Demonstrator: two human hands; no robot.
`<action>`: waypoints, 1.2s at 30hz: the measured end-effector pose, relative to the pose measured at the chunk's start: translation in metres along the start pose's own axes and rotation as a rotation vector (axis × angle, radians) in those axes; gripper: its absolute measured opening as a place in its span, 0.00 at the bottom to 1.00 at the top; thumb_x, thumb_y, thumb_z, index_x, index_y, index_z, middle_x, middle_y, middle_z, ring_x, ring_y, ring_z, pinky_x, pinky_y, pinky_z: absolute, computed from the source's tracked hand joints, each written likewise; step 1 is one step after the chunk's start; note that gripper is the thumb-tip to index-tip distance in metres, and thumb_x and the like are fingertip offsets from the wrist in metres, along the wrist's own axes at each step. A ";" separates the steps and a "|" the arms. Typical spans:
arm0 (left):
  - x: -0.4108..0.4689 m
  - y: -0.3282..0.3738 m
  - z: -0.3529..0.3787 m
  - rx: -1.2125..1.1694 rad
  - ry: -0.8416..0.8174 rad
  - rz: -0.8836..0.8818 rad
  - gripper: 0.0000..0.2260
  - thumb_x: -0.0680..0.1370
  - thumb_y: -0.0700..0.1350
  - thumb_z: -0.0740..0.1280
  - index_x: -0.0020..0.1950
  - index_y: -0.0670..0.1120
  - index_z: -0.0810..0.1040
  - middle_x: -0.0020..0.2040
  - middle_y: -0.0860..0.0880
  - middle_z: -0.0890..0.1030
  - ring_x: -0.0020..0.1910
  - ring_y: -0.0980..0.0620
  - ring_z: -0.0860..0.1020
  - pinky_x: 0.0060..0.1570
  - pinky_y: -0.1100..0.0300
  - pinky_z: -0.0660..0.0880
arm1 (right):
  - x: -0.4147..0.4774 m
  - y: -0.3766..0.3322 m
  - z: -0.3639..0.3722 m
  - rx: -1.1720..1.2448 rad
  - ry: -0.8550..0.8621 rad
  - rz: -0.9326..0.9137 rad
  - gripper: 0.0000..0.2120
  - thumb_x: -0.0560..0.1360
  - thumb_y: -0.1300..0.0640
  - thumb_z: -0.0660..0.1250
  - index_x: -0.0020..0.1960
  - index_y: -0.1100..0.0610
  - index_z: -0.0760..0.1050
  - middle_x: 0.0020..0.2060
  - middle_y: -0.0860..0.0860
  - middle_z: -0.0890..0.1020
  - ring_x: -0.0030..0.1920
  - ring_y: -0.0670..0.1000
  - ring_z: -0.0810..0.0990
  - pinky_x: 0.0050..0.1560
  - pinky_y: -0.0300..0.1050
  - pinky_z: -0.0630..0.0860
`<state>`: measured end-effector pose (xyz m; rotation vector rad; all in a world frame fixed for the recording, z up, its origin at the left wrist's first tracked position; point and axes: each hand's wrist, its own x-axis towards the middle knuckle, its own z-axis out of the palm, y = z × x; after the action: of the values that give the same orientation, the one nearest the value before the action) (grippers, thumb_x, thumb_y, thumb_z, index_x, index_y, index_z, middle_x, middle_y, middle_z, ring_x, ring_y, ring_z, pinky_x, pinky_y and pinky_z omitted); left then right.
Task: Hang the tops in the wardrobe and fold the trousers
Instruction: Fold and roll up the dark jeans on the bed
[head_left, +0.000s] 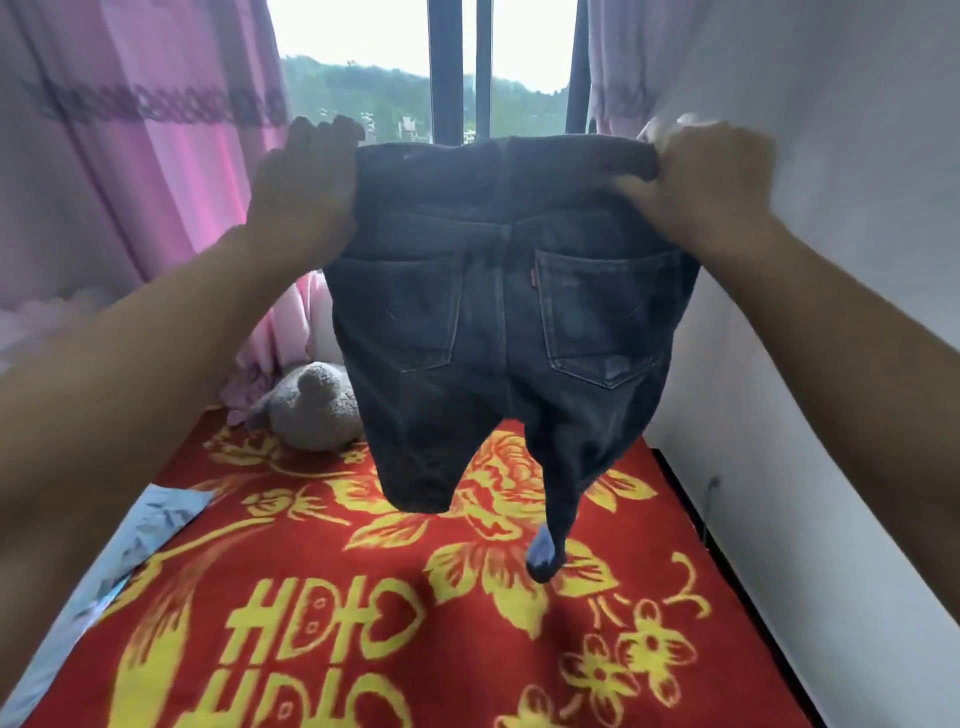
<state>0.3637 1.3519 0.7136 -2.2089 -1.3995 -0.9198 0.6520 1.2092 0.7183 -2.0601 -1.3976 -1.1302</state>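
I hold the dark jeans (504, 312) up in mid-frame by the waistband — my left hand (306, 187) and right hand (701, 182) each clamped on a corner — so the legs hang straight above the red floral blanket (322, 597) before folding.

window (363, 47) — bright daylight | pink curtains (130, 156) | white wall (831, 312) right | red floral cover (363, 571) — perhaps a blanket

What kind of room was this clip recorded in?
Most likely a home bedroom: a bed under a red and yellow floral blanket, a grey stuffed toy at its far end, and pink curtains flanking a window. Dark jeans are held up over the bed.
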 end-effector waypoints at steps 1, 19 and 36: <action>0.000 -0.001 0.002 0.023 0.023 0.015 0.27 0.71 0.25 0.64 0.68 0.38 0.66 0.63 0.34 0.71 0.62 0.34 0.71 0.54 0.41 0.72 | -0.001 -0.001 -0.003 -0.004 0.006 -0.009 0.27 0.78 0.35 0.59 0.58 0.59 0.77 0.45 0.59 0.79 0.45 0.62 0.79 0.41 0.48 0.66; 0.074 0.000 -0.009 -0.705 0.228 -0.077 0.25 0.69 0.36 0.56 0.62 0.47 0.78 0.59 0.46 0.80 0.59 0.45 0.77 0.59 0.46 0.76 | 0.064 0.018 -0.037 0.178 0.033 0.002 0.23 0.76 0.57 0.60 0.71 0.52 0.72 0.62 0.62 0.75 0.61 0.67 0.74 0.58 0.61 0.74; 0.117 -0.002 0.155 -0.627 0.023 -0.010 0.13 0.77 0.32 0.58 0.59 0.39 0.75 0.57 0.38 0.76 0.56 0.41 0.74 0.54 0.54 0.71 | 0.096 -0.009 0.152 0.219 -0.097 0.218 0.23 0.76 0.70 0.59 0.68 0.55 0.71 0.63 0.60 0.71 0.64 0.63 0.70 0.60 0.60 0.72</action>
<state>0.4475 1.5244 0.6829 -2.6041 -1.2221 -1.5497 0.7203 1.3756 0.7045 -2.0705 -1.2421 -0.7630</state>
